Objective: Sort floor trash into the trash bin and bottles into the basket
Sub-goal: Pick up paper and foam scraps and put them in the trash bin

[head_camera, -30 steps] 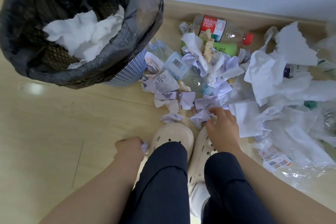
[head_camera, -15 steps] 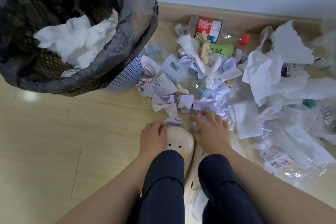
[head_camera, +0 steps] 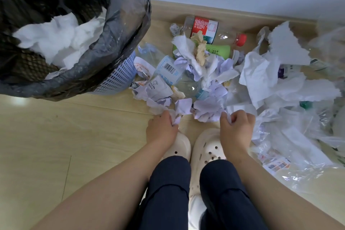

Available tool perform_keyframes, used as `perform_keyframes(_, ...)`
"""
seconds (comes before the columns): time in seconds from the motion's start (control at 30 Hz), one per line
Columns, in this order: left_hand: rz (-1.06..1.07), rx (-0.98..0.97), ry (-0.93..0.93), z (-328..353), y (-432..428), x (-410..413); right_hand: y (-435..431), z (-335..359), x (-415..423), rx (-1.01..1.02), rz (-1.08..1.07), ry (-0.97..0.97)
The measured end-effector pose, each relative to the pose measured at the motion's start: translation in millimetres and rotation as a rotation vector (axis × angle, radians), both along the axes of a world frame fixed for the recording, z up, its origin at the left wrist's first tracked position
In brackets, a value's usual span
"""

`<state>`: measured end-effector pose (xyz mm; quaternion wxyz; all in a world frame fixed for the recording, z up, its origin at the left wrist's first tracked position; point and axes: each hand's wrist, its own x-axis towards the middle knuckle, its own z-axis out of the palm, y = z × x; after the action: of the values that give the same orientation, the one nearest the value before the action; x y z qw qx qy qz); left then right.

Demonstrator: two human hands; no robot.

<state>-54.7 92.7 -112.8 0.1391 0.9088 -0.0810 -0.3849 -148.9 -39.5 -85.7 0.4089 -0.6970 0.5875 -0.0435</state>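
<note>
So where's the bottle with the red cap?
Head view, top centre: the red-capped bottle lies on its side along the baseboard, just behind the green bottle, right of the trash bin.

Bare wooden floor (head_camera: 56, 136) lies open left of the cream clogs (head_camera: 179, 145), up to the black-lined trash bin (head_camera: 121, 46), whose wide mouth gapes over white tissue. The blue basket (head_camera: 119, 74) is crowded against it, mouth hidden. Ahead and right, crumpled paper scraps (head_camera: 205, 110), plastic film (head_camera: 298, 145) and bottles (head_camera: 205, 28) smother the floor to the baseboard (head_camera: 242, 13).
</note>
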Motion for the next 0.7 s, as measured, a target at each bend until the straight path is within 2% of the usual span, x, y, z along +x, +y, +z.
perform_keyframes(0.2, 0.150, -0.176, -0.127, 18, 14, -2, 1, -5, 11, 0.089, -0.040, -0.076)
perform_keyframes(0.4, 0.417, -0.277, -0.113, 33, 22, 1, 7, -7, 22, 0.139, 0.367, 0.133)
perform_keyframes(0.47, 0.329, -0.273, -0.056, 34, 19, -4, 5, -9, 26, 0.179, 0.440, 0.192)
perform_keyframes(0.6, -0.177, -0.130, 0.005, 23, 20, -19, 2, -17, 31, 0.176, 0.475, 0.242)
perform_keyframes(0.7, -0.178, -0.122, 0.025, 15, 24, -17, 4, -14, 29, 0.163, 0.364, 0.140)
